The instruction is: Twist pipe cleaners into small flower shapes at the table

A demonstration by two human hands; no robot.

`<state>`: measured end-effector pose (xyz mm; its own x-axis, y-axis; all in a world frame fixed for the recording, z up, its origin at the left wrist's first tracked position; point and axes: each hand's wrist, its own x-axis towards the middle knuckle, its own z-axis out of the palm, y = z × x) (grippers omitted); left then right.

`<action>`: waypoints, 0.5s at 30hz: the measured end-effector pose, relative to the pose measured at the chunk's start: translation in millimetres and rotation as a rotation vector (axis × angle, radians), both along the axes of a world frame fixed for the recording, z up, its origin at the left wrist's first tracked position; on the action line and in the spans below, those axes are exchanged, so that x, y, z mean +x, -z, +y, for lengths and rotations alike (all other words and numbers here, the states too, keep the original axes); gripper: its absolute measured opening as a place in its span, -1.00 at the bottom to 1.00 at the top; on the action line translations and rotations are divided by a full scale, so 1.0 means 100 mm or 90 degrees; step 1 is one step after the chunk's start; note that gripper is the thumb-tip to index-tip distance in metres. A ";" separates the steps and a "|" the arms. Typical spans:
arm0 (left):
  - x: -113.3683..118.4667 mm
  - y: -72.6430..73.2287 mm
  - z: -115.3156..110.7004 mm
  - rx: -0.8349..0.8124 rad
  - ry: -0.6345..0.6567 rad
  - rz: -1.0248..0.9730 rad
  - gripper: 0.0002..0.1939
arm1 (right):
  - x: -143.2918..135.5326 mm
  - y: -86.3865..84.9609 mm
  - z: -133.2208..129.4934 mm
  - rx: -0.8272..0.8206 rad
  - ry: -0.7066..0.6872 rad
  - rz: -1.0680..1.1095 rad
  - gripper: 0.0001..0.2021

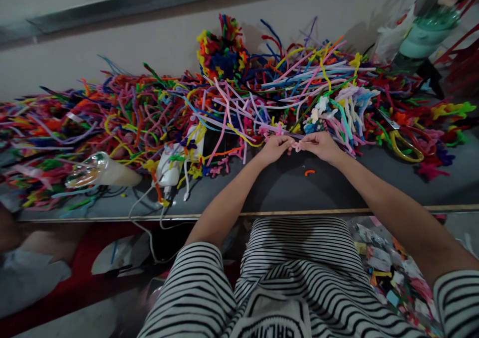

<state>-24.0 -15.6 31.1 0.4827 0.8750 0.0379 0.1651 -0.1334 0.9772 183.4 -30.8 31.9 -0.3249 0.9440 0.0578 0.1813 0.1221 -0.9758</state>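
My left hand (277, 148) and my right hand (321, 146) meet over the front of the dark table, fingertips pinched close together. Between them is a small looped piece of pink pipe cleaner (297, 146), gripped from both sides. Part of it is hidden by my fingers. Just below my hands lies a short bent orange pipe cleaner scrap (310, 172). Behind them spreads a tangled heap of coloured pipe cleaners (239, 106), with pale flower-like pieces (320, 109) beyond my right hand.
Yellow-handled scissors (406, 148) lie to the right. To the left are a white power strip (169, 166) with cables and a tipped plastic cup (118, 172). A green container (421, 36) stands at the back right. Scraps (392, 273) fill the space below the table edge. Another person's leg (48, 248) shows at far left.
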 end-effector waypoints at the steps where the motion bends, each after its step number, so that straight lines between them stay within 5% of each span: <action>1: 0.01 0.00 -0.01 -0.013 -0.002 -0.013 -0.72 | 0.00 0.00 0.00 0.005 0.004 -0.002 -0.65; 15: 0.06 0.22 0.05 0.044 -0.086 -0.075 -0.77 | 0.00 0.12 0.09 0.032 0.055 0.031 -0.62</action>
<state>-18.4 -10.6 9.5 0.3494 0.9250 0.1495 0.0707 -0.1851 0.9802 183.2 -22.1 20.3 -0.2383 0.9639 0.1187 0.1464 0.1565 -0.9768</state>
